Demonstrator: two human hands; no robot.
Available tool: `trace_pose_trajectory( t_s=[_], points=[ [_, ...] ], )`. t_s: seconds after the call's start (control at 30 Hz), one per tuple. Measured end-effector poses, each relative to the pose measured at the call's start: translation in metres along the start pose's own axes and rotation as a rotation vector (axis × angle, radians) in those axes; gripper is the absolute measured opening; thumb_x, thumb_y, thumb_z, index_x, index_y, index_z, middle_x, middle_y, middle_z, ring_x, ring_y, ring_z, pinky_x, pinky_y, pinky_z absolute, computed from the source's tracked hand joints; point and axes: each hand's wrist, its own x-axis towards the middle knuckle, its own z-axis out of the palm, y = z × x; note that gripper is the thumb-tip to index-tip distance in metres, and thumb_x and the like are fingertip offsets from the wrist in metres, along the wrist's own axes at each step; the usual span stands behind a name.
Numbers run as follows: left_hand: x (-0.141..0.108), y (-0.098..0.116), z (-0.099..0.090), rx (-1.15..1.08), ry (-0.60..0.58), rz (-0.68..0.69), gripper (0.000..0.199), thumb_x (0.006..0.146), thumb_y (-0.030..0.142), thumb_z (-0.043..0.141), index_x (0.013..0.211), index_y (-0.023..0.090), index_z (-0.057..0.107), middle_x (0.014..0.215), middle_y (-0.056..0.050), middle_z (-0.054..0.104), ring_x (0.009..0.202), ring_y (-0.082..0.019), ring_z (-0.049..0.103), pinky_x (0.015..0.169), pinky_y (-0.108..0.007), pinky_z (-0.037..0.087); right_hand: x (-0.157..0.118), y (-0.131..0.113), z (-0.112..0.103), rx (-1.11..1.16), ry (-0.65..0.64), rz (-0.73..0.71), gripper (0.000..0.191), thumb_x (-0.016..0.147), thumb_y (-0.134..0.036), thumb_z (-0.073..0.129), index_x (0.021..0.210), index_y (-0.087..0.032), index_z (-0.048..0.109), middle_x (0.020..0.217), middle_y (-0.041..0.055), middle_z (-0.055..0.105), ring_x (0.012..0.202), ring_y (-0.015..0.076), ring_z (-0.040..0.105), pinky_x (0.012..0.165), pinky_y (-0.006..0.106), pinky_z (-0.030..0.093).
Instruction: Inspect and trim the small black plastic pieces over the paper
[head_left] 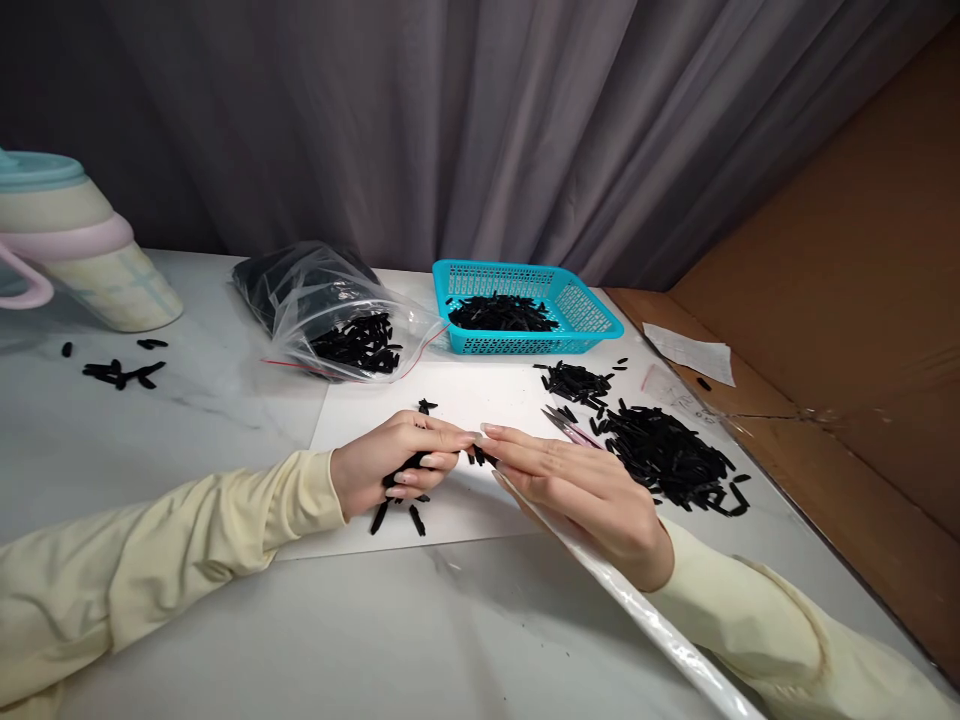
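My left hand [412,455] is closed around several small, narrow black pieces [411,470], its thumb and forefinger pinched at the tips. Meeting it at the fingertips is my right hand [581,485], fingers long and held together, thumb underneath. A long, glossy white strip [637,605] runs from under the right thumb down to the bottom right of the view; the right hand appears to grip its upper end. Between the two hands a bit of black shows, mostly hidden by fingers. More black pieces lie below the left hand on a white sheet [360,535].
Behind stand a blue basket [517,345] and a clear zip bag [300,300], both holding black pieces. Scissors [566,425] lie beside a black heap [664,455] at right. A tumbler [90,240] stands left near loose pieces [124,375]. A cardboard wall [840,250] borders the right.
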Motion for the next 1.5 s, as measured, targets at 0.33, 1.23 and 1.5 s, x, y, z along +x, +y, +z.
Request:
trace_pose_trajectory(
  t_s=[0.33, 1.23, 1.5],
  points=[
    [-0.005, 0.000, 0.005, -0.234, 0.043, -0.122, 0.024, 0.085, 0.013, 0.043, 0.061, 0.013, 0.045, 0.048, 0.009, 0.028, 0.030, -0.001, 0.017, 0.024, -0.010, 0.014, 0.004, 0.003, 0.006, -0.126, -0.098, -0.169, 0.015, 0.085, 0.000, 0.046, 0.093, -0.007, 0.056, 0.112, 0.0239, 0.060, 0.120, 0.0286, 0.045, 0.093, 0.043, 0.050],
    [-0.007, -0.001, 0.003, 0.085, 0.029, 0.026, 0.021, 0.075, 0.031, 0.063, 0.080, 0.010, 0.064, 0.050, 0.009, 0.031, 0.035, 0.000, 0.018, 0.028, -0.013, 0.012, 0.017, -0.003, -0.024, 0.683, 0.082, 0.922, 0.027, 0.073, -0.030, 0.071, 0.058, -0.018, 0.053, 0.086, 0.0082, 0.071, 0.109, 0.0291, 0.057, 0.092, 0.044, 0.047],
    [-0.010, 0.000, 0.008, 0.167, 0.019, 0.083, 0.016, 0.079, 0.027, 0.061, 0.076, 0.012, 0.066, 0.047, 0.008, 0.030, 0.035, -0.001, 0.020, 0.030, -0.014, 0.012, 0.020, -0.010, -0.020, 0.888, 0.037, 1.085, 0.022, 0.070, -0.025, 0.074, 0.057, -0.016, 0.058, 0.091, 0.0081, 0.071, 0.102, 0.0253, 0.062, 0.088, 0.037, 0.050]
  ],
)
